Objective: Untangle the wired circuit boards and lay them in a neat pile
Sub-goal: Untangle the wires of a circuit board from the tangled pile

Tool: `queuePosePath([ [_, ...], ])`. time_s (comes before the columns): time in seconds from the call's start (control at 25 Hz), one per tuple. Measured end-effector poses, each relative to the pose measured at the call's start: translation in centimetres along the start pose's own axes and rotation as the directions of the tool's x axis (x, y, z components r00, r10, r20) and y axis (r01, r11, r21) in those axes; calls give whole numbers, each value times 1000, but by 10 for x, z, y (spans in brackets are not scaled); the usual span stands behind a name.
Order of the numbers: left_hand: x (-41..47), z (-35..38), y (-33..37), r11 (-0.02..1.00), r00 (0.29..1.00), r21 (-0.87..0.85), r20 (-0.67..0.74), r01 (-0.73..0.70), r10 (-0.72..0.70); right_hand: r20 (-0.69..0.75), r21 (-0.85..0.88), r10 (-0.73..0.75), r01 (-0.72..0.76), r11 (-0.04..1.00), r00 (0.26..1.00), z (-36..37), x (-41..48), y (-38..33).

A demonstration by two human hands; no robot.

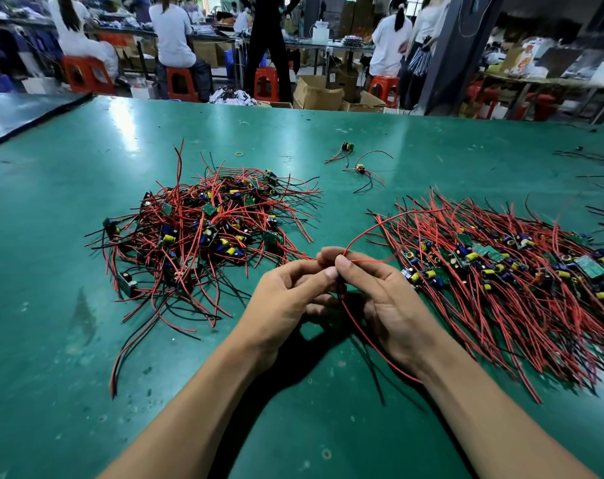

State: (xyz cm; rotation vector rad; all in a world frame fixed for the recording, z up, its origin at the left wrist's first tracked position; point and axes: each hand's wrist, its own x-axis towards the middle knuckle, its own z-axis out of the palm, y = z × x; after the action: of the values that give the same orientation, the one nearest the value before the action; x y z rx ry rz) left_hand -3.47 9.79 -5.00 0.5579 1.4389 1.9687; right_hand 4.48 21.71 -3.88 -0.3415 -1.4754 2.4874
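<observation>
In the head view, both hands meet low of centre over the green surface (69,340), pinching one wired circuit board (337,275) between them: the left hand (286,299) has its fingers (323,275) curled narrow around the piece from the 9 o'clock side, and the right hand (385,299) presses its thumb down on it from 3 o'clock, so both are closed on the same unit, the board itself mostly hidden. Its red wire (380,227) arcs up toward 1 o'clock over the combed pile (521,281), and another red lead trails down toward 5 o'clock along the right wrist. To do this step well, I judge the wires should be drawn straight through the fingers until all leads run one way, then the board set down at 3 o'clock with its wires parallel to those already lying there, without hooking a neighbour. The tangled heap (203,229) at 10 o'clock looks still sizeable, so much appears left to do. Two stray boards (355,164) lie apart at 12 o'clock, a small yellow band (238,154) beside them. The surface is scuffed and glossy. Beyond its far edge the room shows red stools (181,85), cardboard boxes (319,93) and other people at benches.
</observation>
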Motion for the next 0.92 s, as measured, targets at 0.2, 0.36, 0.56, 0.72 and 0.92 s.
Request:
queuePosePath([
  [0.2, 0, 2, 2, 998, 997, -22, 54, 61, -60, -44, -65, -13, 10, 998, 999, -12, 4, -2],
  [0.36, 0, 2, 1, 995, 991, -7, 94, 95, -94, -160, -101, -48, 32, 994, 986, -16, 9, -1],
  [0.56, -1, 5, 0, 995, 992, 90, 108, 53, -62, -128, -90, -37, 26, 996, 991, -17, 8, 1],
  [0.72, -4, 4, 0, 994, 992, 111, 119, 22, -35, -27, -22, 21, -21, 1000, 999, -14, 6, 4],
  [0.92, -2, 5, -1, 980, 1000, 200, 22, -15, 11, -63, -80, -12, 7, 997, 998, -13, 8, 5],
])
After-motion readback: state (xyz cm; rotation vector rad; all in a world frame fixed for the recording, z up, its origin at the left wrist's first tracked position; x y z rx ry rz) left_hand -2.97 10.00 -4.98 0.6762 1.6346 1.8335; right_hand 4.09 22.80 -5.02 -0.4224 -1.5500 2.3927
